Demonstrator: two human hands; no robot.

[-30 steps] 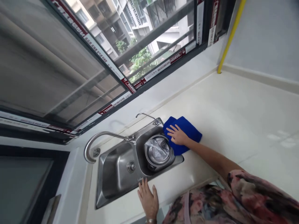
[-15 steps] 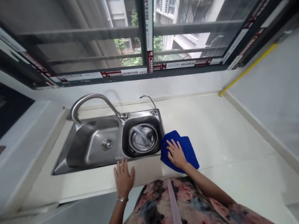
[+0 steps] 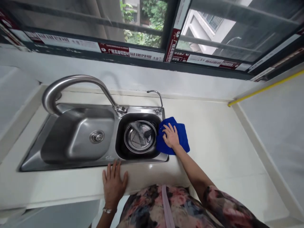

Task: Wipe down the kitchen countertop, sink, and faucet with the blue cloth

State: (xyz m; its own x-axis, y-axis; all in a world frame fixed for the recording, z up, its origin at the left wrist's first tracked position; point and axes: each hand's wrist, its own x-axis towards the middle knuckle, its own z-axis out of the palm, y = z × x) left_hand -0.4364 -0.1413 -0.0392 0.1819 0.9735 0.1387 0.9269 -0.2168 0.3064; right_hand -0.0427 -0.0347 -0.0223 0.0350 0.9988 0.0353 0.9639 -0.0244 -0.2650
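My right hand (image 3: pixel 171 136) lies spread and flat on a blue cloth (image 3: pixel 181 134). The cloth rests on the counter and overlaps the right rim of the sink. My left hand (image 3: pixel 115 182), with a metal band at its wrist, is open on the counter's front edge, its fingertips near the sink's front rim. The stainless sink (image 3: pixel 78 164) has a large left basin and a small right one. Inside the small basin sits a round perforated strainer (image 3: pixel 127 147) with a clear plastic packet (image 3: pixel 140 133) in it.
A large curved faucet (image 3: pixel 78 79) arches over the left basin, and a thin tap (image 3: pixel 161 98) stands behind the right one. The pale counter (image 3: pixel 218 142) reaches to the right wall. Behind is a window (image 3: pixel 142 60); a yellow pipe (image 3: pixel 266 88) runs at right.
My right hand and the blue cloth have moved away from me, back along the sink's right rim. My left hand stays at the front edge. The view has shifted.
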